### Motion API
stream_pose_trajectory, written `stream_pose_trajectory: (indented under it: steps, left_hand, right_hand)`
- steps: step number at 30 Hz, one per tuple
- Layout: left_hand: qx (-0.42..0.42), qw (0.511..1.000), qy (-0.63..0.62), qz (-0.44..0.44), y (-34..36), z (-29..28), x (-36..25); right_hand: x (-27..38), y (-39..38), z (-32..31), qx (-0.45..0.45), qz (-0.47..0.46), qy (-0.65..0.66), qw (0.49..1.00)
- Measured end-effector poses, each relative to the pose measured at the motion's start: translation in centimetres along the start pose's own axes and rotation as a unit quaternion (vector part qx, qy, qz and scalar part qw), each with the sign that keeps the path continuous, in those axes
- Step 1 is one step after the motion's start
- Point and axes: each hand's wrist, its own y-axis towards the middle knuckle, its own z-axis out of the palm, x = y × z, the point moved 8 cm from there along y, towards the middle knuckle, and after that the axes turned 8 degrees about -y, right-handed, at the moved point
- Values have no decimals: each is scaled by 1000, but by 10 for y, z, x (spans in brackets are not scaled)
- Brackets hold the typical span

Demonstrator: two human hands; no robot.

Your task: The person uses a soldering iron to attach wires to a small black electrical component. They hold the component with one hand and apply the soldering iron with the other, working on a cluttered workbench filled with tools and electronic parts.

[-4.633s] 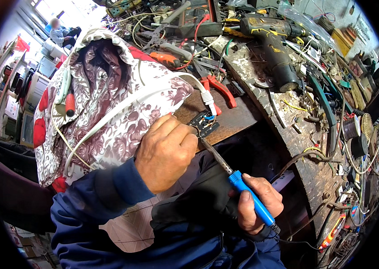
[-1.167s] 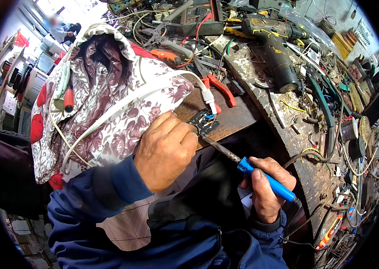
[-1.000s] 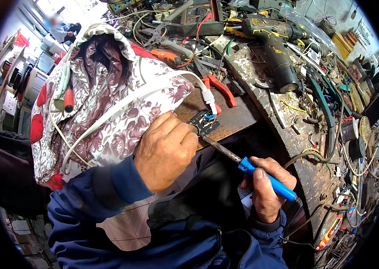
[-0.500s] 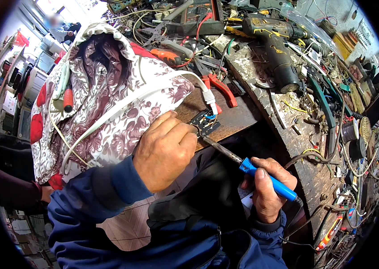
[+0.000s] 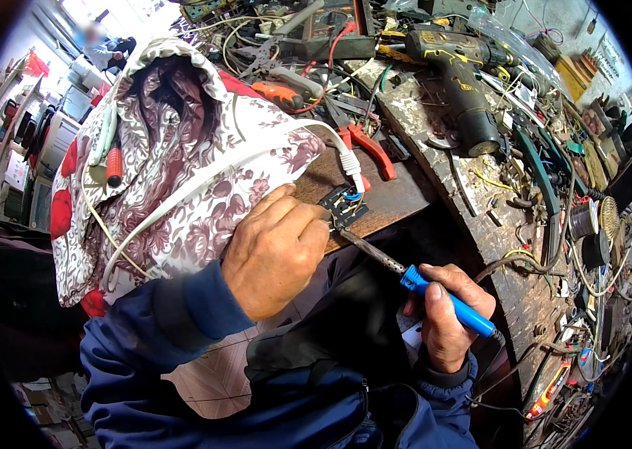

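Note:
My right hand (image 5: 452, 308) grips a soldering iron (image 5: 456, 305) by its blue handle. The metal shaft points up and left, its tip at the lower edge of a small black open-cased electrical part (image 5: 344, 206). Blue wires from a thick white cable (image 5: 350, 161) run into that part, which rests at the edge of a brown wooden surface. My left hand (image 5: 275, 251) is closed, its fingertips right beside the black part; what they pinch is hidden. Just beyond the part lie red-handled pliers (image 5: 372, 150).
A white and maroon floral fabric bundle (image 5: 181, 172) fills the left, the white cable crossing it. On the cluttered workbench (image 5: 480, 217) at right lie a cordless drill (image 5: 462, 82), wires, tools and a solder spool (image 5: 583, 221). A person (image 5: 103, 49) is in the far left background.
A dark sleeve and hand at the left edge have moved out of sight. My hands and the soldering iron hold almost the same place; the black part has shifted very slightly.

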Motion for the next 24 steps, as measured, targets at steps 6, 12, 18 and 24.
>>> stream_pose_trajectory:
  steps: [6, 12, 18, 24]
  left_hand:
    - [8, 1000, -12, -5, 2, -1, -1]
    - [23, 1000, 3, -7, 1, 2, 0]
    - [26, 1000, 14, -6, 0, 3, 0]
    - [26, 999, 19, -3, 0, 2, -1]
  right_hand:
    - [-2, -1, -1, 0, 5, -4, 1000]
    - [-2, -1, 0, 6, -1, 1, 1000]
    - [-2, -1, 0, 2, 0, 7, 1000]
    - [-3, -1, -1, 5, 0, 7, 1000]
